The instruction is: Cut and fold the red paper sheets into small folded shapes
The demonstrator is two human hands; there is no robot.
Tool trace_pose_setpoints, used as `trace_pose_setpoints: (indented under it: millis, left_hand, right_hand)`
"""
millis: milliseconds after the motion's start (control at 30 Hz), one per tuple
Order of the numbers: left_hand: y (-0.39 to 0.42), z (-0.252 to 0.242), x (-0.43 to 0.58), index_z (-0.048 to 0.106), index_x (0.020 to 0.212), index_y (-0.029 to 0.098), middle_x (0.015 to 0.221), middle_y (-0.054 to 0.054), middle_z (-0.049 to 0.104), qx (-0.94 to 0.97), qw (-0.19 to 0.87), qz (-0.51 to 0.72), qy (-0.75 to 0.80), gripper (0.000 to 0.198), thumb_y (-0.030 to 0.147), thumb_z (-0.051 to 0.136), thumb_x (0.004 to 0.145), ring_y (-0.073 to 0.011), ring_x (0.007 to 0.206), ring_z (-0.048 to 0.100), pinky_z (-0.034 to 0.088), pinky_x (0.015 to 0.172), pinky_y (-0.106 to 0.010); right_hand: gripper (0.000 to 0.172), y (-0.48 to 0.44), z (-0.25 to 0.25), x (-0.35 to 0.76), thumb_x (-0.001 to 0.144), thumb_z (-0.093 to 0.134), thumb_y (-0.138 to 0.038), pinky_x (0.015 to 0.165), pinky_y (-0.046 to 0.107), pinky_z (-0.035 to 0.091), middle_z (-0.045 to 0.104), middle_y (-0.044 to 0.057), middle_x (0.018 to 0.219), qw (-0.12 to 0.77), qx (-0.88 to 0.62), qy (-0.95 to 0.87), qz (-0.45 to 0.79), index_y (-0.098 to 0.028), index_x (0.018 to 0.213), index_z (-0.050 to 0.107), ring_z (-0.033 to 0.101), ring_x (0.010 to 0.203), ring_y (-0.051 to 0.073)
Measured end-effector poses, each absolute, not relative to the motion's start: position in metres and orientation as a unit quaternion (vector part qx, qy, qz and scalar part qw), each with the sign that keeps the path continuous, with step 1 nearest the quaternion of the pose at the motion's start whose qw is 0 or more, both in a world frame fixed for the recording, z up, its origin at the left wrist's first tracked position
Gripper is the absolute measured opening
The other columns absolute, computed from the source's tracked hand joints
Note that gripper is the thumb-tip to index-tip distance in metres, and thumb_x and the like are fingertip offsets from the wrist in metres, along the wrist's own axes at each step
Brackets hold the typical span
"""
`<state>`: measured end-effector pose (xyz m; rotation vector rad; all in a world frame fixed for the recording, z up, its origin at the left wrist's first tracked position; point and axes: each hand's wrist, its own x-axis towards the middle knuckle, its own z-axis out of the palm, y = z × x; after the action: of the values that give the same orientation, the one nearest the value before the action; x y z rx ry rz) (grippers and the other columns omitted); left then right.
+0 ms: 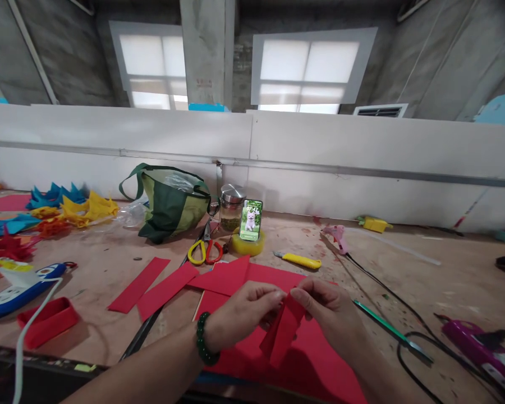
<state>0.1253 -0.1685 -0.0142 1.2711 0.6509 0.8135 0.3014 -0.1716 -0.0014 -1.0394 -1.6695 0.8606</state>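
bench [458, 280]: broad, brownish, stained, backed by a long white partition [345, 140].

large red sheet [315, 365] lies flat on the bench, directly below both hands.

two-tone green bag [174, 205] sags at the back, clear plastic showing at its mouth.

left hand [246, 311]: thumb and fingers drawn narrow, pinching the upper left edge of the folded red piece. right hand [330, 311]: thumb and forefinger likewise closed, gripping the same piece near its top right.

purple tool [475, 348] at the far right; blue-and-white device [21, 289] at the far left, white cord trailing from it.

three red strips: one [138, 285] apart on bare bench, a second [168, 289] next to it, a third [223, 278] overlapping the sheet's upper left.

folded red piece [286, 331]: held between the two hands, above the sheet, hanging downward with its layers spread at the lower end.

red band [50, 322], closed into a loop, near the front left edge.

glass jar [231, 210] behind an upright phone [250, 219], screen lit, by a yellow tape roll [248, 245].

yellow cutter [301, 260] just beyond the sheet.

green bead bracelet [204, 339] on the left wrist.
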Motion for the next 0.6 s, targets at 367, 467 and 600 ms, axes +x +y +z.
trace_pose_setpoints:
  millis: [367,467,600]
  left_hand:
    - [-0.179,-0.007,0.127,0.071,0.086,0.010,0.071,-0.007,0.065,0.598,0.660,0.359,0.281,0.048,0.056,0.055,0.084,-0.0142,0.062,0.057,0.042,0.059,-0.024]
    - [-0.178,-0.009,0.127,0.072,0.086,0.011,0.071,-0.005,0.064,0.603,0.639,0.370,0.301,0.038,0.048,0.064,0.078,-0.0125,0.060,0.054,0.042,0.058,-0.022]
    - [-0.176,-0.009,0.124,0.073,0.087,0.012,0.070,-0.004,0.064,0.572,0.655,0.368,0.327,0.033,0.042,0.063,0.077,-0.0111,0.058,0.053,0.040,0.055,-0.021]
  right_hand:
    - [0.026,-0.179,-0.005,0.303,0.081,0.066,-0.036,0.044,0.018,0.041,0.055,-0.003,0.051,0.538,-0.426,-0.666,0.291,-0.019,0.061,0.063,0.049,0.046,0.009]
    - [0.027,-0.181,-0.009,0.303,0.081,0.066,-0.036,0.045,0.018,0.040,0.055,-0.003,0.053,0.542,-0.438,-0.662,0.277,-0.019,0.061,0.062,0.049,0.048,0.010]
    - [0.026,-0.183,-0.015,0.300,0.083,0.065,-0.036,0.046,0.019,0.040,0.057,-0.003,0.055,0.527,-0.445,-0.670,0.273,-0.019,0.064,0.063,0.049,0.050,0.010]
